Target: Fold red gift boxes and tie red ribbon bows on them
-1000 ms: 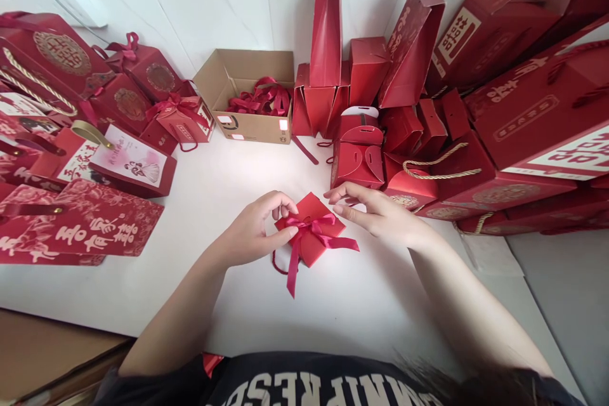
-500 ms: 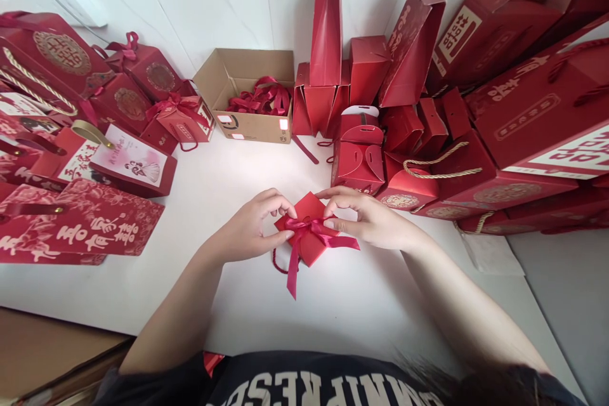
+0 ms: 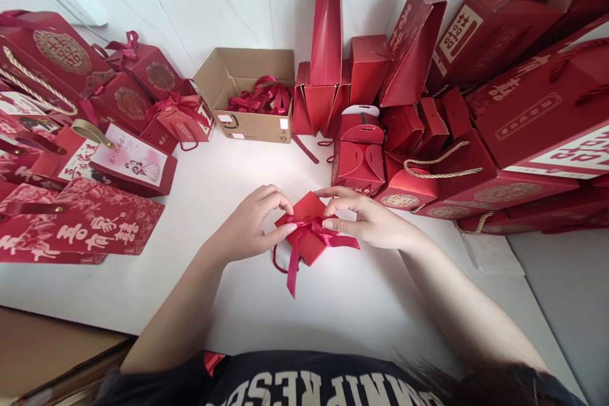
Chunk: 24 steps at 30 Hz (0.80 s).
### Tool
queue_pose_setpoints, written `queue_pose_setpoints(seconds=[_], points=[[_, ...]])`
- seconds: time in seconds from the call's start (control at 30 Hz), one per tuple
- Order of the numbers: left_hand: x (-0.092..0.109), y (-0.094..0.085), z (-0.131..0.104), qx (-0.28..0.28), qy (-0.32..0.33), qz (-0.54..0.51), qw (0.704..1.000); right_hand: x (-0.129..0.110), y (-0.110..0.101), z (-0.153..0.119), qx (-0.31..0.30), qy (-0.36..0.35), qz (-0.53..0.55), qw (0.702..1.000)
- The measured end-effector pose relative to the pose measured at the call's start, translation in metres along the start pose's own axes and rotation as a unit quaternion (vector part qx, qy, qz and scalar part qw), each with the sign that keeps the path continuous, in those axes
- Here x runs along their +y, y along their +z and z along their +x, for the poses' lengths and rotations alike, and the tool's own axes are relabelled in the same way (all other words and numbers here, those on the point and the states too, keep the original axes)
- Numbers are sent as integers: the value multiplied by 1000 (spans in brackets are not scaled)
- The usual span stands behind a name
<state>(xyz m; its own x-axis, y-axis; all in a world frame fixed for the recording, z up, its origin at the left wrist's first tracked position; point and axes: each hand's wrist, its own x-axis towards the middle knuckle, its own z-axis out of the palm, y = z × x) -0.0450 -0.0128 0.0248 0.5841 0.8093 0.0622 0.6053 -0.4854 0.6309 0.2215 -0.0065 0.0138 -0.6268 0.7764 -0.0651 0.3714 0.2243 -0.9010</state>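
A small red gift box (image 3: 310,200) stands on the white table in front of me, seen from above. Across its top lies a dark pink ribbon (image 3: 294,276) tied in a bow, with one tail hanging toward me and another pointing right. My left hand (image 3: 259,219) pinches the left loop of the bow between thumb and fingers. On the other side, my right hand (image 3: 366,219) grips the right loop near the knot. A dark red cord handle (image 3: 280,265) curls out at the box's lower left.
A cardboard box (image 3: 254,127) with loose ribbon (image 3: 264,98) stands at the back. Red gift boxes (image 3: 359,158) crowd the right side, and several more, with a floral bag (image 3: 109,219), fill the left. One ribbon strip (image 3: 305,149) lies by the cardboard box.
My left thumb has shifted slightly right, closer to the knot, over the left loop. My right hand and the gift box have hardly moved.
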Motion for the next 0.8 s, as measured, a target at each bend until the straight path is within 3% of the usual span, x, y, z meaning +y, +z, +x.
queue_pose_setpoints(seconds=[0.33,0.63,0.8], points=[[0,5,4,-74,-42,-116,990,-4,0,0,-6,-24,14,1000],[-6,7,8,-81,-22,-169,982,-2,0,2,-22,-44,27,998],[-4,5,8,-57,-42,-134,989,1,0,3,-45,-51,37,997]])
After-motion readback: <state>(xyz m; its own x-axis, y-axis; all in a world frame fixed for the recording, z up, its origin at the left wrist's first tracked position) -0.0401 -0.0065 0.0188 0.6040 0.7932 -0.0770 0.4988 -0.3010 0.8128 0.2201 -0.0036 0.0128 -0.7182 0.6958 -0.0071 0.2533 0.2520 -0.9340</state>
